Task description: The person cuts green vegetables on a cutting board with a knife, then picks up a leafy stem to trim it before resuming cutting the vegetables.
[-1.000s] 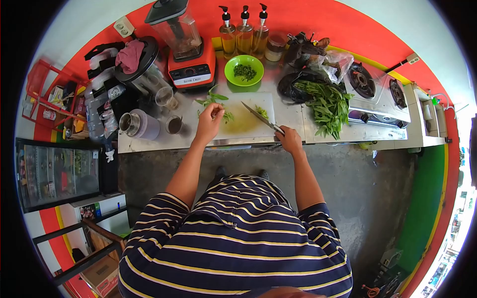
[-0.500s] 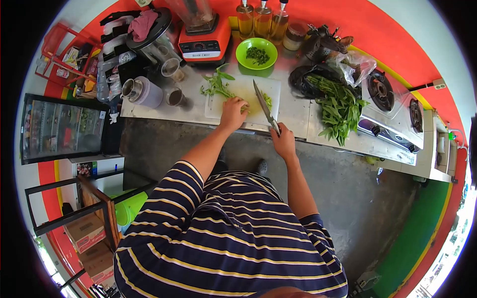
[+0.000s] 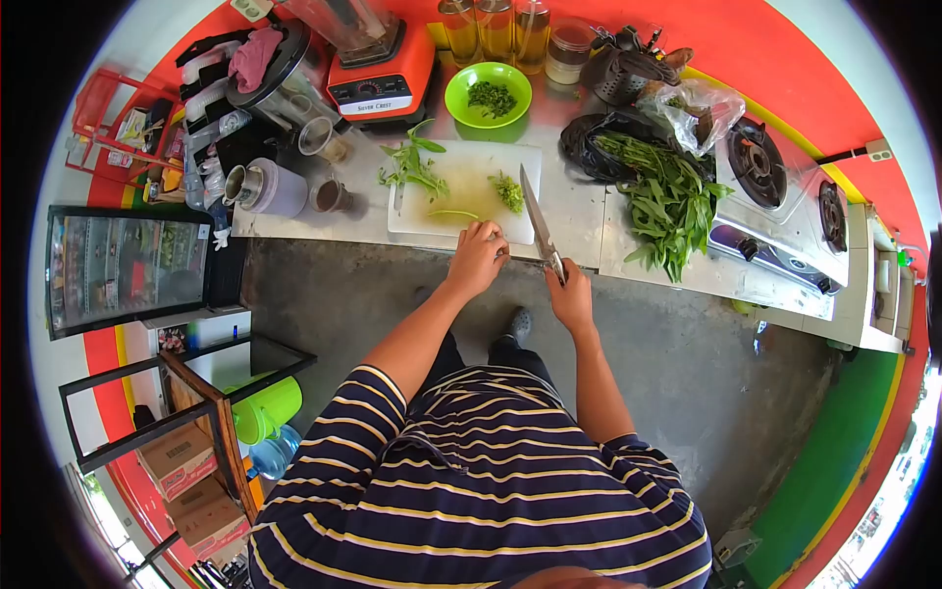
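My right hand grips a kitchen knife by its handle, with the blade pointing away over the right edge of the white cutting board. At the board's front edge is my left hand, its fingers curled together; whatever they may hold is too small or hidden to make out. A pile of chopped green pieces lies on the board beside the blade. On its left part rest leafy green sprigs, and a single thin stem lies just beyond my left hand. Behind the board stands a green bowl holding chopped dark leaves.
A bundle of leafy greens lies on the right beside a black plastic bag and a gas stove. A red blender, oil bottles and plastic cups stand around the counter.
My left hand has left the greens on the board and drawn back to its front edge. The knife has shifted rightward, off the chopped pile. The camera view has shifted slightly.
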Demonstrator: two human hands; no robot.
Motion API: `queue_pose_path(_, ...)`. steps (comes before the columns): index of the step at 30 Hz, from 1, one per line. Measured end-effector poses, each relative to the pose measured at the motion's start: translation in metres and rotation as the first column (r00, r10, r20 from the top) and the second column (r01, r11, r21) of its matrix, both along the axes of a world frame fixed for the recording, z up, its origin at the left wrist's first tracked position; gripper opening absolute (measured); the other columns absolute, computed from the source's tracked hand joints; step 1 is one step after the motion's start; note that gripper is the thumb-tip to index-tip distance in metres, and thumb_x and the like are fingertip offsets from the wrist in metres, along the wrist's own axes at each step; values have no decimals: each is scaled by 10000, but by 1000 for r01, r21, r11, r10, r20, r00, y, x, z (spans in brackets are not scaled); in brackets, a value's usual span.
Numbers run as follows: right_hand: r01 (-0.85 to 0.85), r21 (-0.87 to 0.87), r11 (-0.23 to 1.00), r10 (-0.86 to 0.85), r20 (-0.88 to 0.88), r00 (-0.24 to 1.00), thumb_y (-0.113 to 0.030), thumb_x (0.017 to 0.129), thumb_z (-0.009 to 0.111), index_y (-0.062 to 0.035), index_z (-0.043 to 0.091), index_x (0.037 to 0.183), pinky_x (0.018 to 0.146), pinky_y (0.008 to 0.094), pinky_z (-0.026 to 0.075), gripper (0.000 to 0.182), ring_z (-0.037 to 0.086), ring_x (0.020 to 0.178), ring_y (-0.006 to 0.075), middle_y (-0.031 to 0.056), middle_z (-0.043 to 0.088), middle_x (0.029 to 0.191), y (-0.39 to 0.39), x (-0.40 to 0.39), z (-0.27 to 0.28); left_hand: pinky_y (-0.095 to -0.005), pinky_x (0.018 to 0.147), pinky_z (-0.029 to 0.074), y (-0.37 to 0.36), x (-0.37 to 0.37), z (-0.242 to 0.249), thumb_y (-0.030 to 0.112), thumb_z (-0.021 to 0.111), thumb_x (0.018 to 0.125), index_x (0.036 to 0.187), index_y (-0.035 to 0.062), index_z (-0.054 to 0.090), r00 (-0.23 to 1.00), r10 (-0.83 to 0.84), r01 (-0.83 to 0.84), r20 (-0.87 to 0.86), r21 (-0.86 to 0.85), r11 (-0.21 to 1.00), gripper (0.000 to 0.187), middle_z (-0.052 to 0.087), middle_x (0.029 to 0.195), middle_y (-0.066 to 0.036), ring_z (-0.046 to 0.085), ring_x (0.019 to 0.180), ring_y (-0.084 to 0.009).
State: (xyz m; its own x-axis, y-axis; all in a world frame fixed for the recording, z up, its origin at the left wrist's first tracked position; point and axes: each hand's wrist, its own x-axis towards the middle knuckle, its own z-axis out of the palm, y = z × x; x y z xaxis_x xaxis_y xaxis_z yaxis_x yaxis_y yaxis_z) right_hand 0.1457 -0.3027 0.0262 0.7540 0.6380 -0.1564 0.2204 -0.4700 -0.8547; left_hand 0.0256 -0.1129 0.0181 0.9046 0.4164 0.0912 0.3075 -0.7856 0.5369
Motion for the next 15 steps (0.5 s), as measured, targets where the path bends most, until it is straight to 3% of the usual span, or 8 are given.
queue_pose_path(4, 11, 5, 1000, -11, 5, 1000, -190, 929, 683, 28, 628, 954, 636, 468, 473, 226, 626, 706, 451, 239, 647, 759, -13, -2, -3, -434, 933, 421, -1, 4, -1, 110, 794, 806, 880, 92, 697, 993, 42, -37, 109, -46, 998, 123, 577, 1071, -55, 527, 1069, -292)
queue_pose_path(6, 16, 20, 1000, -17, 43, 999, -196, 937, 683, 33, 619, 937, 589, 425, 435, 238, 543, 585, 320, 195, 606, 694, -18, -4, -3, -436, 923, 429, 6, 12, 4, 93, 781, 818, 889, 85, 694, 982, 73, -57, 173, -93, 994, 113, 586, 1062, -72, 536, 1053, -305)
queue_pose_path(9, 63, 35, 997, -64, 48, 997, -197, 936, 683, 32, 617, 937, 584, 425, 431, 239, 538, 579, 315, 189, 604, 686, -20, -10, -4, -438, 927, 445, 24, 30, 11, 74, 755, 839, 959, 74, 716, 950, 149, -129, 273, -90, 988, 127, 613, 1071, -105, 549, 1035, -329)
queue_pose_path(10, 76, 39, 996, -78, 50, 996, -197, 936, 683, 32, 617, 937, 584, 425, 431, 239, 538, 579, 315, 189, 604, 686, -20, -11, -6, -440, 939, 448, 30, 32, 12, 76, 750, 844, 1001, 71, 725, 950, 156, -138, 271, -86, 987, 159, 622, 1086, -112, 548, 1047, -333)
queue_pose_path(12, 59, -6, 998, -59, 41, 997, -205, 927, 686, 17, 625, 948, 637, 480, 472, 231, 625, 710, 457, 239, 650, 757, -18, -14, -7, -445, 965, 453, 43, 25, 12, 88, 741, 854, 1125, 69, 730, 959, 159, -144, 235, -80, 986, 271, 638, 1112, -127, 553, 1058, -345)
queue_pose_path(15, 49, -10, 999, -49, 15, 999, -223, 929, 687, 11, 621, 937, 647, 481, 478, 244, 634, 723, 458, 239, 657, 763, -10, -20, -2, -448, 961, 455, 63, 2, 14, 80, 729, 860, 1141, 69, 718, 963, 144, -143, 227, -21, 989, 282, 640, 1107, -124, 559, 1066, -346)
